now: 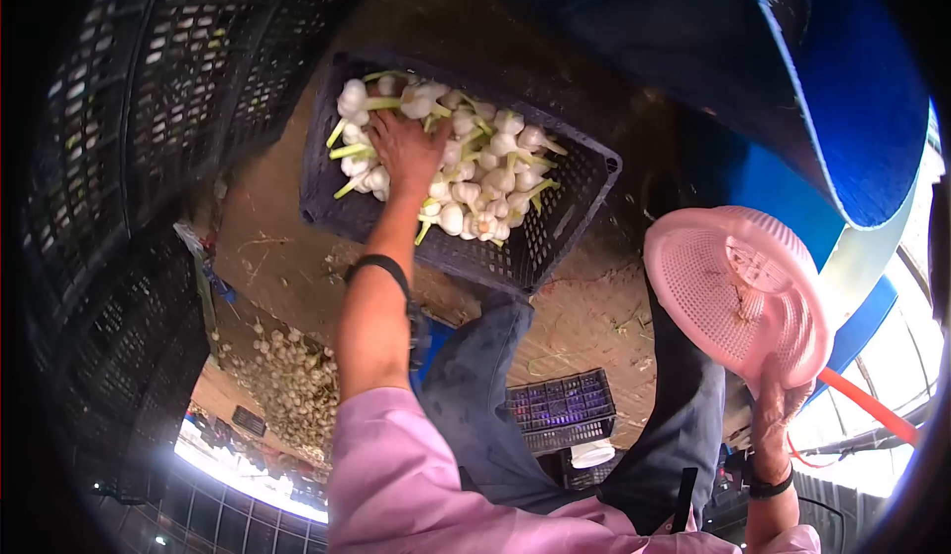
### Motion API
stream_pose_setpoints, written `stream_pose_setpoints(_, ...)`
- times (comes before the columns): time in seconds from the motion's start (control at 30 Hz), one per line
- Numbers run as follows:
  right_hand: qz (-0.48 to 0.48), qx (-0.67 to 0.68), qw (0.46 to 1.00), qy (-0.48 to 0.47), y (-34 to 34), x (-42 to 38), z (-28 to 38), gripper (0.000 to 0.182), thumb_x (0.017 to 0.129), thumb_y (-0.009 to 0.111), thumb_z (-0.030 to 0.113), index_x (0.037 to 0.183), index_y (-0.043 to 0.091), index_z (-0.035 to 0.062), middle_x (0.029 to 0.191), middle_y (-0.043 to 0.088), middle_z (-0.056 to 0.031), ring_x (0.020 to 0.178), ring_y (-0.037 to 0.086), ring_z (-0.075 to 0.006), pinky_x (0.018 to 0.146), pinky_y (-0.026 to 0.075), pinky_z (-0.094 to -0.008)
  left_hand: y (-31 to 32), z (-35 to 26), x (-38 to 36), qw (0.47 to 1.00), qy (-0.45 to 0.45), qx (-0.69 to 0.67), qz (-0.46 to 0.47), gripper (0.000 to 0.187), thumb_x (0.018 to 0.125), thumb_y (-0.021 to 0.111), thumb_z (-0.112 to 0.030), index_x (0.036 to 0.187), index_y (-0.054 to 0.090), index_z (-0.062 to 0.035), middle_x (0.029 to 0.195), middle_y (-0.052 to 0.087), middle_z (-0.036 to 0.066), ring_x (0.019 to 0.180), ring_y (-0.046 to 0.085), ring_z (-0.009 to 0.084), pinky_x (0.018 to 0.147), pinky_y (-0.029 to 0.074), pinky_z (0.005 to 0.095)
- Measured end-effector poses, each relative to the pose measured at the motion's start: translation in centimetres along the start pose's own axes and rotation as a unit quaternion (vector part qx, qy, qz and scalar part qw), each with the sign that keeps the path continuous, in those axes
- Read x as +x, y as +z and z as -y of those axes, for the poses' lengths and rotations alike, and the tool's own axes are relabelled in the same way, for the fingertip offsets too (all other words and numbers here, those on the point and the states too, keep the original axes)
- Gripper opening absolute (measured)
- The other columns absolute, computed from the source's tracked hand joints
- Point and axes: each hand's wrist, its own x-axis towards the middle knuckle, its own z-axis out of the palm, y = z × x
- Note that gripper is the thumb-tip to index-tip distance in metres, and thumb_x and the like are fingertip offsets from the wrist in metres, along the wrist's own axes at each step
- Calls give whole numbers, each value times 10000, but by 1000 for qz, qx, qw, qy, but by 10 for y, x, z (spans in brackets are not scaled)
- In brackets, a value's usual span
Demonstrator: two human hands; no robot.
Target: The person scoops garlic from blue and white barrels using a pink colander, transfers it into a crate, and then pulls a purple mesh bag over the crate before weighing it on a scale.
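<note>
My left hand (408, 150) reaches down into a black plastic crate (342, 202), its fingers apart on top of white garlic bulbs (490, 182) with short green stems. The bulbs fill much of the crate, and bare crate mesh shows at its right end. On the right side, my right hand (776, 410) grips the rim of a pink plastic strainer basket (698, 301). The basket is tilted, and only a few brown scraps show inside it. My right thumb lies over the rim; the other fingers are partly hidden.
Tall black crates (188, 88) stand at the left. A heap of small bulbs (287, 381) lies on the floor at lower left. Another small crate (562, 407) sits between my legs. At upper right are large blue containers (857, 88), with an orange-red bar (872, 407) below them.
</note>
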Motion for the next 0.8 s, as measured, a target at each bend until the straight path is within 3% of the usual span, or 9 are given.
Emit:
stream_pose_setpoints(0.07, -40, 21, 999, 24, -11, -5, 0, 457, 931, 623, 38, 1360, 476, -13, 1190, 622, -69, 1046, 581, -174, 938, 456, -310, -11, -51, -6, 989, -118, -53, 69, 797, 844, 621, -617, 1314, 562, 24, 1390, 325, 416, 1287, 339, 567, 1053, 307, 634)
stream_pose_setpoints(0.2, -110, 104, 979, 138, -33, -17, 11, 476, 933, 621, 53, 1376, 457, -6, 1197, 612, -81, 1034, 576, -168, 912, 464, -304, -20, -119, -103, 995, 1, -49, 86, 973, 842, 620, -599, 1541, 251, -33, 1526, 128, 408, 1406, 128, 591, 1161, 120, 630)
stream_pose_setpoints(0.4, -180, 124, 972, 83, -36, -5, 21, 511, 928, 615, 66, 1391, 418, -21, 1274, 543, -106, 1077, 545, -174, 939, 449, -327, 2, -150, -117, 974, -51, -34, 216, 1037, 811, 678, -516, 1543, 178, 25, 1483, 335, 322, 1434, 62, 576, 1186, -11, 612)
stream_pose_setpoints(0.5, -191, 47, 975, 101, -84, -10, 10, 479, 914, 616, 33, 1365, 460, -19, 1183, 579, -53, 989, 554, -120, 856, 466, -265, 11, -128, -128, 978, 59, -195, 48, 1007, 716, 780, -357, 1513, 280, 1, 1390, 465, 212, 1341, 322, 460, 1167, 176, 601)
stream_pose_setpoints(0.57, -183, 85, 976, 77, -112, -7, -15, 459, 905, 587, -3, 1352, 486, -28, 1199, 591, -57, 1030, 565, -127, 867, 486, -270, 18, -105, -129, 964, 59, -179, 187, 924, 794, 704, -470, 1515, 313, -46, 1451, 454, 201, 1298, 467, 402, 1093, 379, 491)
stream_pose_setpoints(0.67, -200, 137, 968, -69, -127, 22, 8, 426, 890, 540, -40, 1315, 523, -37, 1168, 617, -58, 1012, 599, -129, 850, 521, -277, -74, -80, -93, 883, -105, -310, 338, 440, 866, 692, -381, 1171, 673, -65, 817, 714, 143, 756, 691, 241, 717, 523, 377)
stream_pose_setpoints(0.7, -232, 161, 958, -59, -134, 39, 5, 433, 890, 536, -39, 1323, 518, -37, 1144, 622, -51, 976, 604, -129, 835, 520, -280, -65, -50, -96, 892, -62, -430, 127, 253, 890, 656, -232, 1026, 703, -23, 809, 704, 89, 649, 630, 175, 645, 488, 333)
stream_pose_setpoints(0.77, -270, 166, 948, 5, -142, 80, -4, 477, 883, 524, -32, 1358, 480, -31, 1158, 627, -89, 972, 611, -162, 846, 508, -292, -176, -71, -41, 765, -337, -539, 102, 321, 967, 530, -211, 1037, 680, 64, 892, 692, 119, 799, 652, 191, 719, 500, 288)
stream_pose_setpoints(0.8, -292, 99, 951, 14, -144, 109, -20, 508, 874, 521, -25, 1378, 462, -21, 1177, 625, -129, 1001, 613, -212, 873, 499, -316, -210, -74, -19, 804, -206, -559, -2, 446, 1010, 480, -313, 1166, 637, 74, 1054, 679, 193, 935, 643, 211, 804, 513, 317)
